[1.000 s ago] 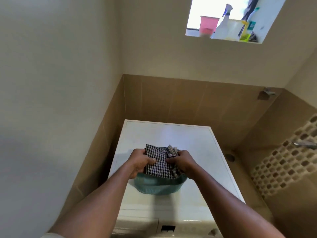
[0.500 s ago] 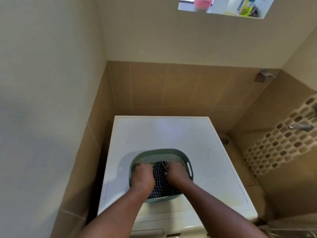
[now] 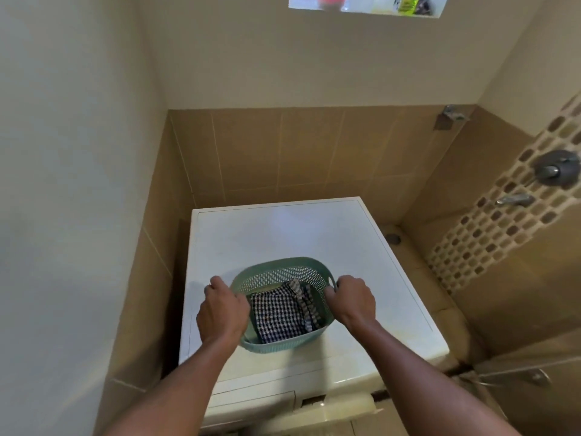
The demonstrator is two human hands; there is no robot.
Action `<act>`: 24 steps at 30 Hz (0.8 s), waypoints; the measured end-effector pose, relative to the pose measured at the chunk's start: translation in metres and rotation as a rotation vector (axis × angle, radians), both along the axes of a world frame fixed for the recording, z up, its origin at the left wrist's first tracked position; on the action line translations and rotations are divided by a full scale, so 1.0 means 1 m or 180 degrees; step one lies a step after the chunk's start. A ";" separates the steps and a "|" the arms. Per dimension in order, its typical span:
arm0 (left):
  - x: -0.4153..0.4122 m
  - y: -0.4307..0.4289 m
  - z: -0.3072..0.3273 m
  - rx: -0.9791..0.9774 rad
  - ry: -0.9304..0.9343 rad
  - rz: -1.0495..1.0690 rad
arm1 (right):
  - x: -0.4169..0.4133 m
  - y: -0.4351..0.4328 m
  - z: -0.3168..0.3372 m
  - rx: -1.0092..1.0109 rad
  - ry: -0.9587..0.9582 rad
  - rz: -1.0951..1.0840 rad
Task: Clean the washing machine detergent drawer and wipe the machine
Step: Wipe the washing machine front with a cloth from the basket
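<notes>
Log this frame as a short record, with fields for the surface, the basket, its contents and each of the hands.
surface: top of the white washing machine
basket: green perforated basket, standing on the machine's top
contents: checked cloth, lying inside the basket
left hand: grips the basket's left side
right hand: grips the basket's right handle

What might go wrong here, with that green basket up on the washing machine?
The basket sits near the front edge of the washing machine top. If the left hand or right hand loses its hold at the sides, the basket may tip off the front. The checked cloth lies loose inside and might fall out if the basket tilts. The top looks smooth, so the basket may also slide.
</notes>
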State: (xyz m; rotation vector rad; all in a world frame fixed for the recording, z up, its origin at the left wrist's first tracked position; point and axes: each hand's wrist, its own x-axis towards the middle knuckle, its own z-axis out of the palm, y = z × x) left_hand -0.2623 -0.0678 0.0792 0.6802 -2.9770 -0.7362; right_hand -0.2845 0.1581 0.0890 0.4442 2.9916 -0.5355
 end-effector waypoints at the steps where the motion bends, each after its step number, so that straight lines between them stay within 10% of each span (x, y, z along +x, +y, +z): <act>1: 0.000 0.003 0.000 0.0006 0.0002 -0.0040 | 0.003 0.002 0.000 -0.0091 0.0004 -0.0045; 10: -0.025 0.097 0.054 0.0181 0.0296 -0.0627 | 0.037 0.103 0.038 -0.0316 0.0315 -0.0817; 24: 0.072 0.467 0.184 0.1776 0.0771 -0.2117 | 0.244 0.439 0.164 -0.0480 0.1142 -0.2729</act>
